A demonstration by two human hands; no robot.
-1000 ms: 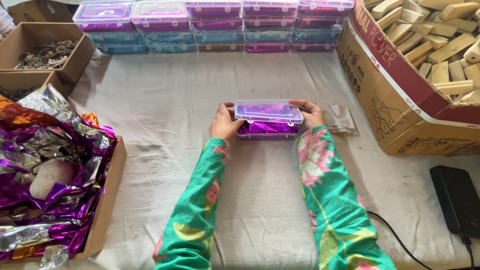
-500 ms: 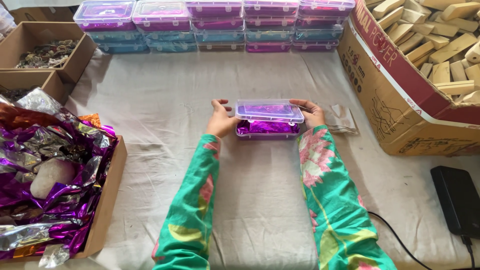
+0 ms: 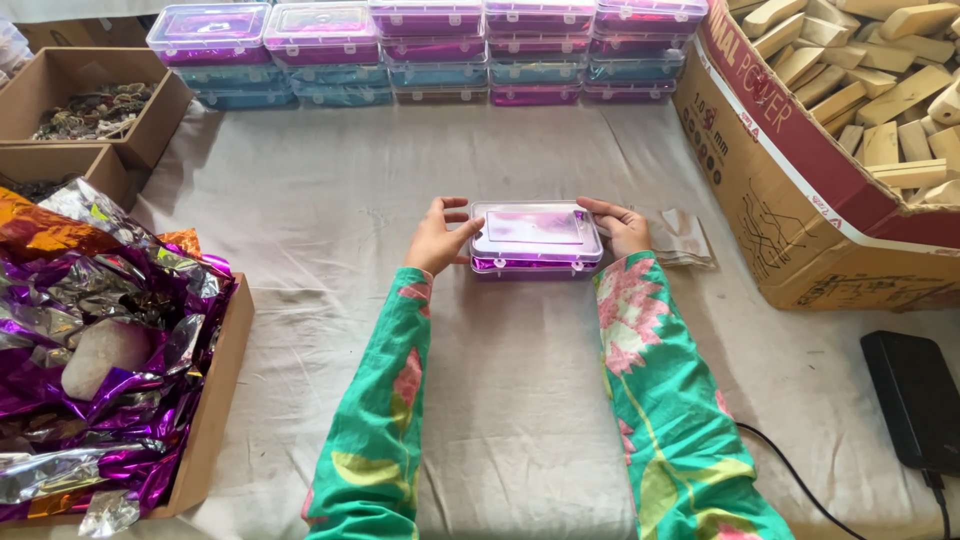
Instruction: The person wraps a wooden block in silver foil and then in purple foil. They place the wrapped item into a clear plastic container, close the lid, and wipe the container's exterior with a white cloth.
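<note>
Head view: pressing lid onto clear plastic box (image 3: 536, 238) mid-cloth, left hand (image 3: 437, 237) and right hand (image 3: 622, 226) clasping its ends; firm even pressure needed.

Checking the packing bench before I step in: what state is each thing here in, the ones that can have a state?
clear plastic box: lid on, purple foil inside, flat on the cloth
left hand: fingers on the box's left end
right hand: fingers on the box's right end
stacked boxes: lids on, filled, in rows
large carton: open, full of wooden blocks
foil carton: open, heaped with crumpled foil
black device: cable plugged in
</note>
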